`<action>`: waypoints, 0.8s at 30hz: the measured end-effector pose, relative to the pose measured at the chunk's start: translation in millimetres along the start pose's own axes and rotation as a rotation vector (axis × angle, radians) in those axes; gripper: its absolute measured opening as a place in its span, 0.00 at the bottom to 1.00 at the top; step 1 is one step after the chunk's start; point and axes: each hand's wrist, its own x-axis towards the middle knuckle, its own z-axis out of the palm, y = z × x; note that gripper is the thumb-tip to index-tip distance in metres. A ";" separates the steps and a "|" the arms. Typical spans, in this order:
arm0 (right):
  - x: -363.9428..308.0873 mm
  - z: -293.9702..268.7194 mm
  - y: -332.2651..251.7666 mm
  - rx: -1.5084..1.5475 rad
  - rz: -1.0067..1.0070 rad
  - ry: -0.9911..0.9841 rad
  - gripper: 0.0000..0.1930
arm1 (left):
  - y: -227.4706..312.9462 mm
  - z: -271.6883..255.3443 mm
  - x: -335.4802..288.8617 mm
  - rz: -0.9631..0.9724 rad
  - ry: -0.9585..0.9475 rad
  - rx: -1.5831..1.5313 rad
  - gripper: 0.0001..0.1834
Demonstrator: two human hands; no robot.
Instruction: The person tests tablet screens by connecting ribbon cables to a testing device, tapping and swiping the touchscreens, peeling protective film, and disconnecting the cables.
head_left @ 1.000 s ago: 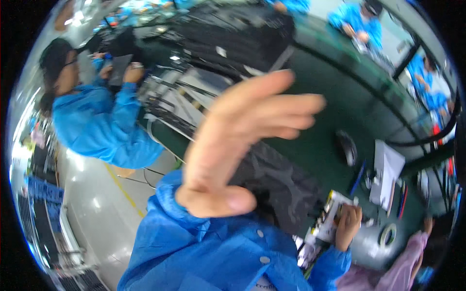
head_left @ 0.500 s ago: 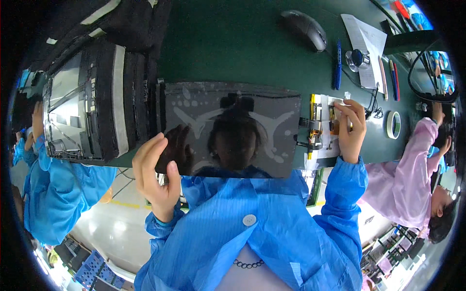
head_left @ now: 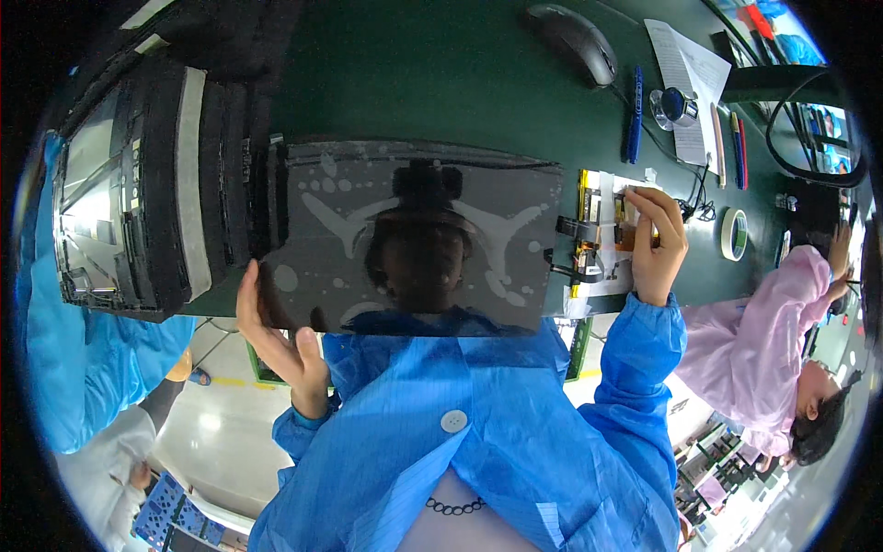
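A dark glossy display panel [head_left: 497, 267] lies flat at the table's front edge, mirroring a head and marked with pale smudges. My left hand [head_left: 280, 345] is at its near left corner, fingers stretched along the left side and thumb apart; whether they press on it I cannot tell. Dark flat cables [head_left: 576, 226] join the panel's right side to a circuit board [head_left: 587, 244] with yellow strips, lying on a white piece [head_left: 611, 287]. Over the right part of that board, my right hand [head_left: 660, 247] has its fingers bent together, hiding what lies under the fingertips.
Left stands a stack of dark panels [head_left: 101, 202] with a pale strip [head_left: 195, 184]. Beyond lie a black mouse [head_left: 575, 44], blue pen [head_left: 636, 115], papers [head_left: 690, 83] and a round metal-and-black piece [head_left: 679, 108]. A tape roll [head_left: 734, 235] is right. People work both sides.
My left hand has come down and left, from over the panel's near left corner to its left edge. My right hand stays at the board. The whole view has shifted slightly.
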 end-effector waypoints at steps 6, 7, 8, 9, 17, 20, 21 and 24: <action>0.7 2.3 -0.9 0.007 0.012 -0.003 0.15 | -1.4 -11.1 -1.7 0.116 -0.189 0.261 0.63; 1.1 4.1 0.3 0.017 0.014 -0.010 0.15 | 0.7 -12.5 -0.3 0.114 -0.188 0.279 0.63; 0.6 5.6 2.3 0.002 -0.005 -0.001 0.15 | 2.0 -14.9 0.6 0.107 -0.220 0.264 0.64; -0.5 5.6 0.9 0.013 0.019 -0.005 0.15 | 3.9 -16.8 1.9 0.098 -0.250 0.253 0.65; -5.9 -4.0 5.5 -0.061 -0.001 -0.053 0.14 | -3.8 -6.3 -6.0 0.045 -0.159 0.159 0.56; -7.2 -5.9 10.0 -0.085 -0.003 0.009 0.14 | 5.5 -9.6 -3.8 0.159 -0.139 0.217 0.53; -8.8 -8.5 9.3 -0.088 -0.005 0.007 0.14 | 10.9 -11.0 -2.7 0.201 -0.101 0.229 0.50; -16.1 -22.1 -11.5 -0.129 -0.091 0.134 0.14 | 44.1 -11.9 16.4 0.438 -0.333 0.296 0.31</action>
